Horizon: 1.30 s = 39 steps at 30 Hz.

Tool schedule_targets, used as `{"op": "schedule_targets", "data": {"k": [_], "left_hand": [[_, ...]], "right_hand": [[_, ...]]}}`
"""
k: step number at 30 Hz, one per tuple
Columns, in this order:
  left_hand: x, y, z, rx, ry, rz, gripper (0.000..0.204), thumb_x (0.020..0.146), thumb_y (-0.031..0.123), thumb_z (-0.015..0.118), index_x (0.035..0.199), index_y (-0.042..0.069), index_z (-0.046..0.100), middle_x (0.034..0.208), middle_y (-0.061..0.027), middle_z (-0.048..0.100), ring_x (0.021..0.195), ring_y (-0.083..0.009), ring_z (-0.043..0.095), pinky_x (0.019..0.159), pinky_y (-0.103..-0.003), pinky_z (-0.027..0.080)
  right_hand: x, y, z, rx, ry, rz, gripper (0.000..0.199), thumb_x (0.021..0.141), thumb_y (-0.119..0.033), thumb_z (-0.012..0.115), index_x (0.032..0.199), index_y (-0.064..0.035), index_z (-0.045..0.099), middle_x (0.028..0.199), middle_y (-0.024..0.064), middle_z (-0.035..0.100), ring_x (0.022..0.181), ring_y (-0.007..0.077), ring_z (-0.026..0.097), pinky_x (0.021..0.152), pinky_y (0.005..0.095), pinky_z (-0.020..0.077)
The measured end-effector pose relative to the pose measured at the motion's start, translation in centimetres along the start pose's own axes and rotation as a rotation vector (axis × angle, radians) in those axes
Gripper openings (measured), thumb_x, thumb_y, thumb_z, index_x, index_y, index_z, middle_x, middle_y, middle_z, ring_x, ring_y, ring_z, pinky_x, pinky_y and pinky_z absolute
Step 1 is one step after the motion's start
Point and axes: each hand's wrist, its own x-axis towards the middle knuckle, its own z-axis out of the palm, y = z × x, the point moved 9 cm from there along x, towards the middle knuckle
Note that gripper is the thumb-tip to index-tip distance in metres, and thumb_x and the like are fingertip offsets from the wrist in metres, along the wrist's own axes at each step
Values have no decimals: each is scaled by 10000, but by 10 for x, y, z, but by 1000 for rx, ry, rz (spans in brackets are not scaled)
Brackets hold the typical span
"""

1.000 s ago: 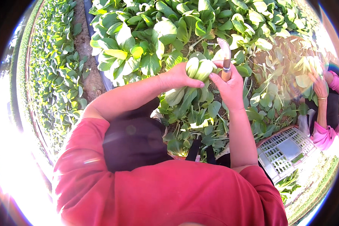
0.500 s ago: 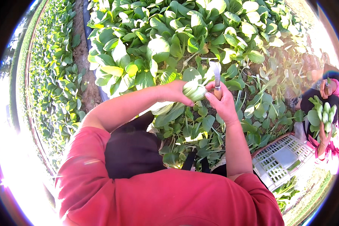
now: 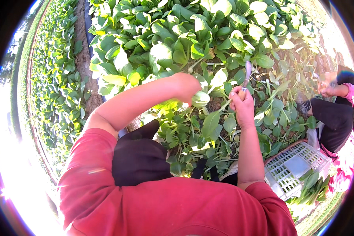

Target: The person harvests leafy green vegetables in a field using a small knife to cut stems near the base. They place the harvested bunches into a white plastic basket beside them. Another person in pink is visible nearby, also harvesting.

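My left hand [image 3: 187, 88] is closed around a head of bok choy [image 3: 201, 99], its pale base pointing right and its yellow-green leaves hanging below. To the right, my right hand [image 3: 243, 107] grips a small knife [image 3: 247, 74] by its wooden handle, the blade pointing up and away from me. A loose bok choy leaf [image 3: 211, 124] hangs between the hands, its stalk reaching up to my right fingers. Apart from each other, the two hands are over a patch of cut leaves [image 3: 224, 133].
Dense growing bok choy [image 3: 185, 31] stands ahead. A white plastic crate [image 3: 297, 167] sits at the lower right, with bok choy [image 3: 312, 188] beside it. Another person [image 3: 334, 114] in dark trousers crouches at the far right. Planted rows [image 3: 53, 70] run along the left.
My hands have moved apart, the right one drawing a leaf away from the bok choy. The co-worker's bunch of bok choy has gone from their hand, and more greens show beside the crate.
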Motion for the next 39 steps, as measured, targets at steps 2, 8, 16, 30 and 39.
{"op": "schedule_targets", "data": {"k": [2, 8, 16, 30, 39], "left_hand": [[28, 0, -18, 245, 126, -32, 322, 652, 207, 821, 926, 79, 709, 983, -108, 674, 870, -279, 689, 686, -404, 560], [55, -57, -86, 500, 248, -423, 498, 657, 136, 804, 1124, 15, 683, 1474, -129, 400, 1026, -244, 658, 715, -359, 567], [32, -116, -62, 373, 385, -418, 336, 663, 90, 757, 982, 61, 656, 1087, -72, 550, 898, -249, 678, 689, -383, 563], [-4, -152, -30, 149, 444, -415, 539, 662, 191, 800, 1156, 88, 611, 1303, -20, 532, 1019, -253, 646, 835, -382, 539], [-7, -148, -5, 166, 420, -427, 532, 647, 189, 805, 1131, 93, 607, 1259, -26, 539, 968, -251, 656, 790, -388, 548]], "right_hand": [[6, 3, -9, 91, 146, 44, 169, 933, -148, 610, 1045, -71, 508, 773, 13, 535, 603, 58, 462, 492, 204, 368], [25, 24, 32, 184, 120, 105, 130, 1002, -208, 459, 1034, -85, 485, 772, 12, 504, 587, 84, 467, 500, 235, 394], [134, 100, 33, -411, 124, -11, 221, 972, -270, 524, 951, -55, 571, 775, 98, 621, 664, 248, 604, 598, 365, 475], [168, 92, 65, -773, -16, -126, 209, 938, -220, 560, 1061, -53, 583, 892, 221, 646, 847, 414, 612, 739, 469, 478], [175, 80, 74, -995, -98, -189, 203, 933, -166, 517, 1036, 2, 567, 985, 250, 630, 908, 426, 608, 780, 483, 484]]}}
